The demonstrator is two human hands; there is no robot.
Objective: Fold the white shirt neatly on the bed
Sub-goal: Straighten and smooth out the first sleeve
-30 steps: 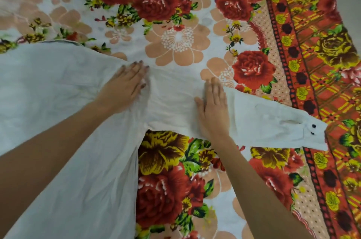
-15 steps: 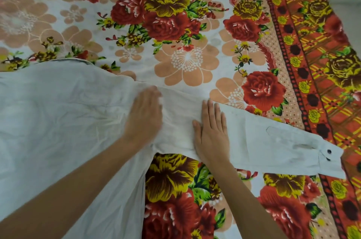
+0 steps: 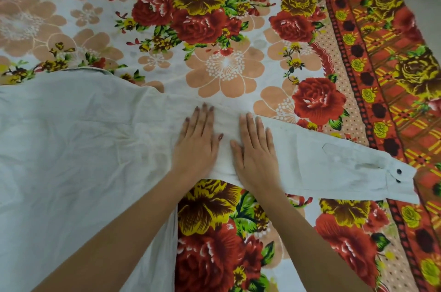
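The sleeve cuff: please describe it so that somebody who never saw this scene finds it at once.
On the floral bedsheet lies a white shirt, and one sleeve stretches from it toward the sheet's red patterned border on the right. The cuff is the sleeve's far end, beyond the right hand. It alone carries two dark buttons.

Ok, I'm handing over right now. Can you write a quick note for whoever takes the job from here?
Hands: the left hand is open, palm flat on the white shirt near where the sleeve joins the body. The right hand is open, flat on the sleeve just beside it, not touching the other hand.
Things: the shirt is spread on the floral bedsheet, body to the left, sleeve stretched out right, and the cuff lies on the red border.
Done: shirt laid out, sleeve pressed flat.
Left: no fold shows yet. Probably bring the sleeve in over the body, then fold the body.
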